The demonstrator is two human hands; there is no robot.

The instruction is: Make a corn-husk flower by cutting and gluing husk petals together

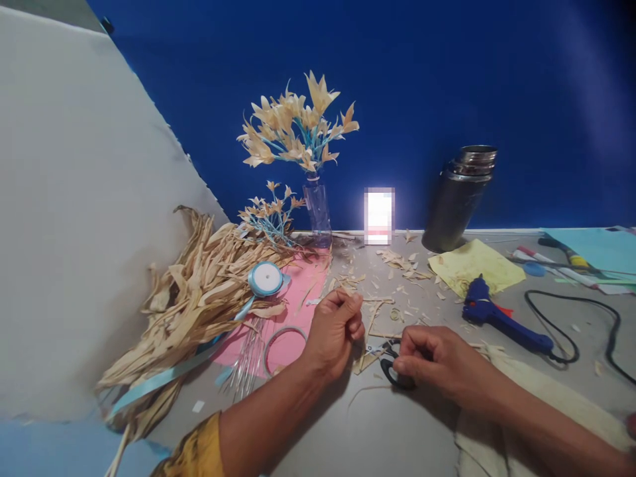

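My left hand [335, 334] is closed above the table, thumb and fingers pressed together; whatever is in the pinch is too small or hidden to make out. To its right, my right hand [434, 361] is curled with the thumb against the fingers. It overlaps the black handles of a pair of scissors [389, 376], and I cannot tell whether it touches them. The scissor blades point left, toward narrow dried-husk strips [368, 361] between the hands. Left of my left hand, a grey tape ring [268, 354] and a bundle of thin wires [246, 361] rest partly on pink paper [293, 338].
Dried husks [183, 311] heap at left, with a blue ribbon spool [265, 279]. Husk flowers [293, 126] stand in a clear bottle [318, 209]. At right are a steel flask [457, 205], yellow paper [489, 262], a corded blue glue gun [507, 321] and pale cloth [541, 404].
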